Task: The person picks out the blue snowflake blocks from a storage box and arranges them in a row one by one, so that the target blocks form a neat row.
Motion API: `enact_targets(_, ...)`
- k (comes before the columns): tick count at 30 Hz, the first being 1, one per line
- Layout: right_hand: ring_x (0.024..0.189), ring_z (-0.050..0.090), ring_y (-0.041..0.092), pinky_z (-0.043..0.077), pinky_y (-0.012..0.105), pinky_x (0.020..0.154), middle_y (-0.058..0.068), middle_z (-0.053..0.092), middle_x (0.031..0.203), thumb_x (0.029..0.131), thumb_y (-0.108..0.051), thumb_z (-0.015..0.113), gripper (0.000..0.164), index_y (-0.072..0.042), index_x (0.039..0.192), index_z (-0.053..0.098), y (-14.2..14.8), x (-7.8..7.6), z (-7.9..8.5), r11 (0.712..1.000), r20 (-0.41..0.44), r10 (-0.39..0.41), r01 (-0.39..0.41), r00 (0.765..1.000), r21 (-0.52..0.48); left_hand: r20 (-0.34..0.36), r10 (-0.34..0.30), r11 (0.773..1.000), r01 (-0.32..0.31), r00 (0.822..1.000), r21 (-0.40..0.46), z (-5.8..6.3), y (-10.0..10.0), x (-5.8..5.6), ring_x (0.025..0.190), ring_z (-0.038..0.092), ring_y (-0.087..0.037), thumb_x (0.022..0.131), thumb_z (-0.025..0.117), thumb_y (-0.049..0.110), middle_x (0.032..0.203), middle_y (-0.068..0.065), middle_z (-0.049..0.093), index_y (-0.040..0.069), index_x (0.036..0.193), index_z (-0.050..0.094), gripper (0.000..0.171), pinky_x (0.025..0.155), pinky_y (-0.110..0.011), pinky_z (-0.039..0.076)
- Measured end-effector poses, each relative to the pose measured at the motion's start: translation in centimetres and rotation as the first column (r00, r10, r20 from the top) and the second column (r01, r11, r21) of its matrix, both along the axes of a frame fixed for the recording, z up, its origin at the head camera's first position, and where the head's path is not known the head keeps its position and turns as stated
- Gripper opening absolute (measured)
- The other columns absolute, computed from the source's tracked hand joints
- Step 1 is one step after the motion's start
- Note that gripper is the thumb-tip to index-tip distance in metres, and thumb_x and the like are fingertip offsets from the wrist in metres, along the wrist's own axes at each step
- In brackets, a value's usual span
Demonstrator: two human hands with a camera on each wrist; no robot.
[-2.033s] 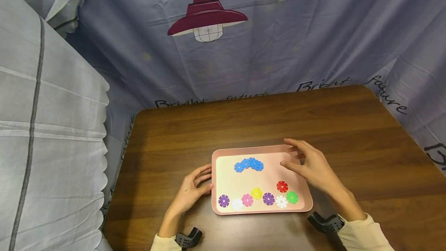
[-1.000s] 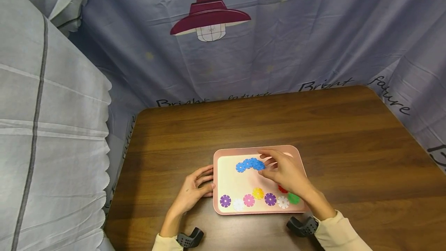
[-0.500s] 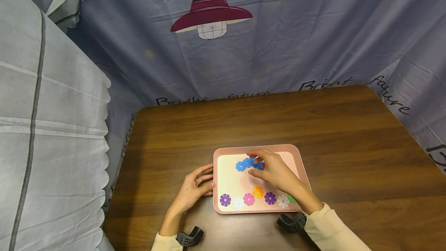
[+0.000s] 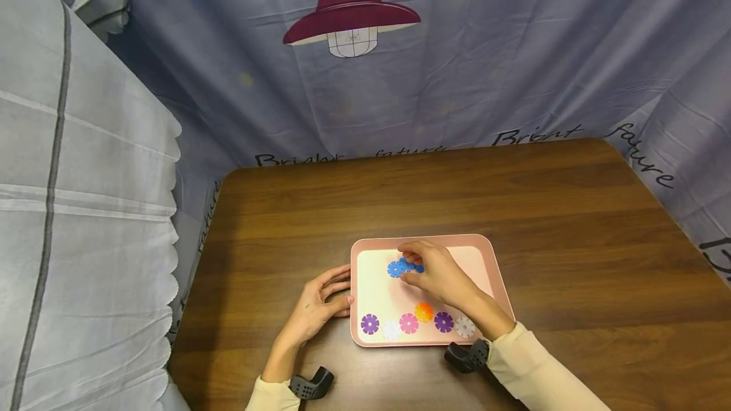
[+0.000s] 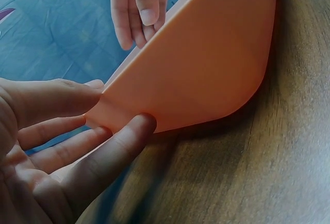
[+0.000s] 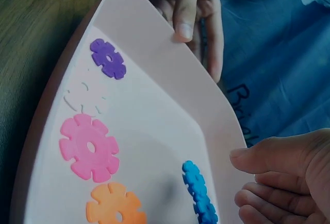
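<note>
A shallow pink tray (image 4: 365, 245) lies on the table, with a row of overlapping blue notched flower-shaped discs (image 4: 395, 269) towards its far side. My right hand (image 4: 440, 274) hovers over the right part of that row, fingers loosely bent around nothing, hiding some discs. In the right wrist view the blue row (image 6: 197, 193) lies apart from the fingertips. My left hand (image 4: 314, 306) touches the tray's left side; the left wrist view shows fairly straight fingers (image 5: 111, 154) against the outer wall.
Along the tray's near side lie loose discs: purple (image 4: 369, 324), white (image 4: 391, 330), pink (image 4: 408, 323), orange-yellow (image 4: 424, 312), another purple (image 4: 443, 321) and another white (image 4: 465, 326). The brown wooden table (image 4: 297, 208) meets a printed curtain (image 4: 485, 68) behind. A white curtain (image 4: 114, 240) hangs at left.
My right hand has moved left from the tray's right edge to above the blue discs. Its forearm now covers the red and green discs. The left hand stays at the tray's left side.
</note>
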State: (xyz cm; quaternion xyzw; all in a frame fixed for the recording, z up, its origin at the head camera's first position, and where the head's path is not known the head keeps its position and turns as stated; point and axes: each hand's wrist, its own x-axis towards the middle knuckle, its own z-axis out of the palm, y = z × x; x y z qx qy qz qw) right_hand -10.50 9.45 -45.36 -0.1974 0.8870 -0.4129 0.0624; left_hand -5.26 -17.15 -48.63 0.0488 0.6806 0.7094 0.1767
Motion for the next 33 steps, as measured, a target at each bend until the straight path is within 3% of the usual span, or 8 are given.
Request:
enact_targets(11,0.098,0.064,0.027,0.056,0.041,0.089,0.014,0.067,0.109,0.074,-0.005,0.085,0.053,0.004,0.122,0.063,-0.8,-0.5,-0.2,0.997,0.027,-0.053,0.052,0.998,0.05,0.016,0.006,0.999,-0.006,1.0,0.031,-0.3,-0.2,-0.1,0.126,0.048,-0.042,0.088,0.067,-0.008,0.142,-0.028,0.045,-0.006,0.143,0.042,0.061,0.078,-0.039,0.061)
enact_targets(33,0.094,0.064,0.025,0.057,0.037,0.086,0.013,0.066,0.106,0.07,0.001,0.086,0.052,0.005,0.117,0.065,-2.7,-1.0,-1.0,0.996,0.008,-0.021,0.021,1.0,0.083,0.034,0.003,0.998,-0.005,0.999,0.064,-0.4,-0.3,-0.2,0.123,0.051,-0.042,0.088,0.066,-0.01,0.139,-0.031,0.046,-0.006,0.143,0.042,0.061,0.078,-0.039,0.061)
